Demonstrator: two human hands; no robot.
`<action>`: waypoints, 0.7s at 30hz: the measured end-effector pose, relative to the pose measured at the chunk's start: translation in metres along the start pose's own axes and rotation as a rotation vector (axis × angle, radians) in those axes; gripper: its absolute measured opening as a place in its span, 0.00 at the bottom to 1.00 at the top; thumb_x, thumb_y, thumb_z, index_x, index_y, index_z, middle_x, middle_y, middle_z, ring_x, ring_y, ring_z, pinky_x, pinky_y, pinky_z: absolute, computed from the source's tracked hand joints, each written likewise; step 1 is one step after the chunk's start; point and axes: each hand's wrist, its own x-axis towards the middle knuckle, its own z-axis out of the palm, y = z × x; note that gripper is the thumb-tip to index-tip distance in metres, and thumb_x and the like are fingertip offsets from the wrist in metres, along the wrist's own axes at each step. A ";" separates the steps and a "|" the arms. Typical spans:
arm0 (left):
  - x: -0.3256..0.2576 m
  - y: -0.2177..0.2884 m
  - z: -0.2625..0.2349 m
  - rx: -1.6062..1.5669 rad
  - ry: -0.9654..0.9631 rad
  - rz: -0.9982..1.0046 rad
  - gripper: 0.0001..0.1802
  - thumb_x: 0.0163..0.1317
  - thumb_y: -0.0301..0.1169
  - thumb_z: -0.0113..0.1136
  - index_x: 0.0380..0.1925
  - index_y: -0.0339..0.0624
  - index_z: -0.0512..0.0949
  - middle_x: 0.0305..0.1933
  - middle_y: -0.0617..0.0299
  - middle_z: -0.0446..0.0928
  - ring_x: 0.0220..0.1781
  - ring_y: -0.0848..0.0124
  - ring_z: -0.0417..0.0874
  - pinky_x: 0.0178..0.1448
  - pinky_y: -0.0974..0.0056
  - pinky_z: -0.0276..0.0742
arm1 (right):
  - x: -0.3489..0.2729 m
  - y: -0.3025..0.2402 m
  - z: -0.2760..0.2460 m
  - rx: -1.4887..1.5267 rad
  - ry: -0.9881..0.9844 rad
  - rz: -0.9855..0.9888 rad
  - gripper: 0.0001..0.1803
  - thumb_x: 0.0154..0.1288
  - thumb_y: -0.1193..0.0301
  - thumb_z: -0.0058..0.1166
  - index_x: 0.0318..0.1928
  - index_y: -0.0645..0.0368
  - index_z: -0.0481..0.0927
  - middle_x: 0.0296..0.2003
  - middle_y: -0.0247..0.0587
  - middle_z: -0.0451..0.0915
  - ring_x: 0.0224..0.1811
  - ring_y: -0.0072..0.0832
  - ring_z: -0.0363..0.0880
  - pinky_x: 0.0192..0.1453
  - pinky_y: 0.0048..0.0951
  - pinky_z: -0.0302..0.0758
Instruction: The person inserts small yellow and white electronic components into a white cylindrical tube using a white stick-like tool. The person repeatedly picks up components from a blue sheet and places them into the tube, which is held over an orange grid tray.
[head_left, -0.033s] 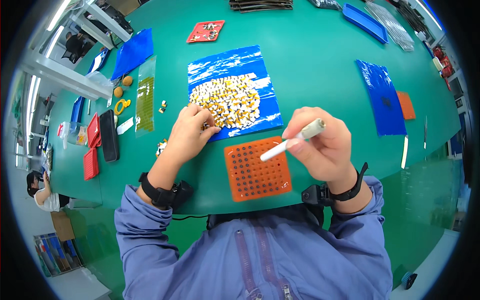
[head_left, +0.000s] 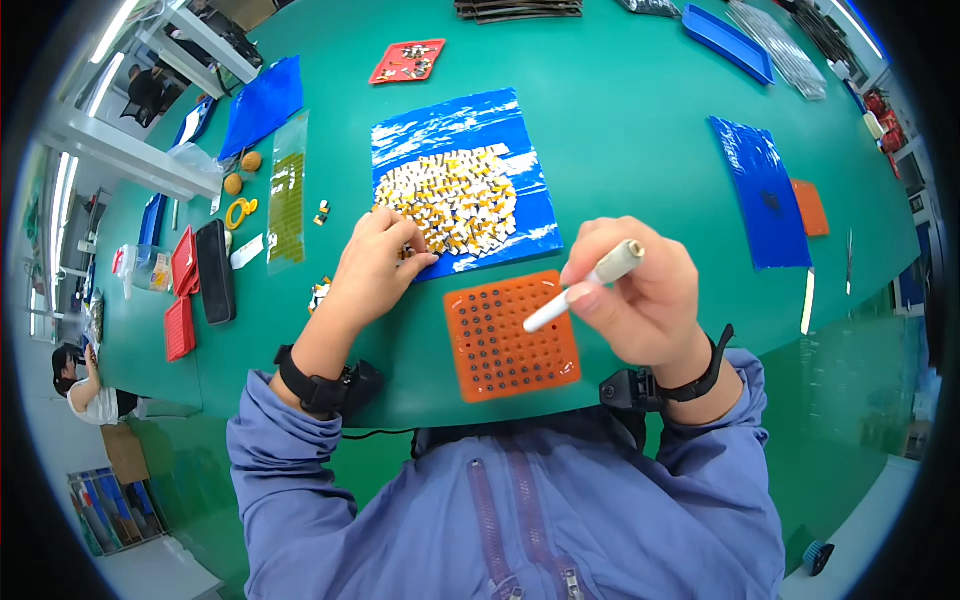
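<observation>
My right hand (head_left: 645,300) grips a white pen-shaped stick (head_left: 610,268) between thumb and fingers. Its tapered white end points down and left, over an orange holed plate (head_left: 512,336) but apart from it. Small dark round pieces fill several of the plate's holes, mainly along the left and near sides; other holes on the right show none. My left hand (head_left: 378,258) rests at the near left edge of a pile of small white and yellow pieces (head_left: 455,195) on a blue sheet (head_left: 450,115). Its fingers are curled toward the thumb; what they hold, if anything, is hidden.
Left of the sheet lie a clear strip with yellow-green pieces (head_left: 288,195), a black case (head_left: 214,270) and red trays (head_left: 181,325). A red tray with small parts (head_left: 408,62) sits farther back. To the right are another blue sheet (head_left: 760,200) and tweezers (head_left: 849,262).
The stick in my right hand has tilted very slightly. My left hand stays at the pile's edge, and the whole view has shifted a little.
</observation>
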 end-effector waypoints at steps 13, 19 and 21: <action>-0.015 0.028 -0.022 -0.395 -0.084 -0.223 0.07 0.54 0.24 0.60 0.25 0.36 0.71 0.25 0.65 0.73 0.26 0.81 0.71 0.32 0.74 0.67 | -0.002 -0.002 0.026 -0.200 -0.192 -0.220 0.11 0.51 0.71 0.61 0.26 0.60 0.70 0.19 0.36 0.68 0.18 0.29 0.69 0.20 0.27 0.66; -0.029 0.043 -0.030 -0.893 -0.026 -0.237 0.04 0.55 0.23 0.58 0.28 0.36 0.72 0.25 0.68 0.72 0.27 0.83 0.71 0.32 0.76 0.67 | -0.002 -0.003 0.024 -0.177 -0.207 -0.141 0.11 0.48 0.70 0.64 0.26 0.59 0.73 0.17 0.33 0.69 0.17 0.25 0.70 0.20 0.25 0.66; -0.034 0.049 -0.037 -1.072 -0.070 -0.256 0.04 0.55 0.22 0.58 0.28 0.36 0.72 0.26 0.67 0.72 0.28 0.83 0.71 0.32 0.76 0.67 | -0.001 -0.003 0.019 -0.113 -0.185 -0.089 0.11 0.46 0.72 0.65 0.26 0.60 0.74 0.17 0.33 0.71 0.16 0.24 0.70 0.19 0.24 0.64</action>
